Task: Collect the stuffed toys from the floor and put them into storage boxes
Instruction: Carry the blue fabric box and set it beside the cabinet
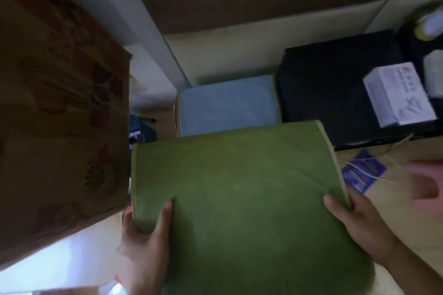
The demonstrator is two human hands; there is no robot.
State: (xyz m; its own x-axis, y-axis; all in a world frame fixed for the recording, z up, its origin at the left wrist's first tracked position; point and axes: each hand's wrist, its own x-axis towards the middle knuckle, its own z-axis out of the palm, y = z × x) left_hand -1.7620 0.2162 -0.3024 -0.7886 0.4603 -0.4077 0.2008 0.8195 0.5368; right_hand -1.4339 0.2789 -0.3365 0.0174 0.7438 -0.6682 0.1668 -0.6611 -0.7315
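Head view: white box [399,96], print unreadable.

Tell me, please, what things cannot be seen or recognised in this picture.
- Head view: inside of the green storage box, hidden by its closed top.
- Blue storage box: near part hidden behind the green one.
- Left hand and right hand: fingers hidden behind the box sides.
- Pink shape at right edge: blurred, cut off.
- White carton: print blurred.
- Stuffed toys: none visible.

Lidded box [239,199] before another [227,105] (probably touching)
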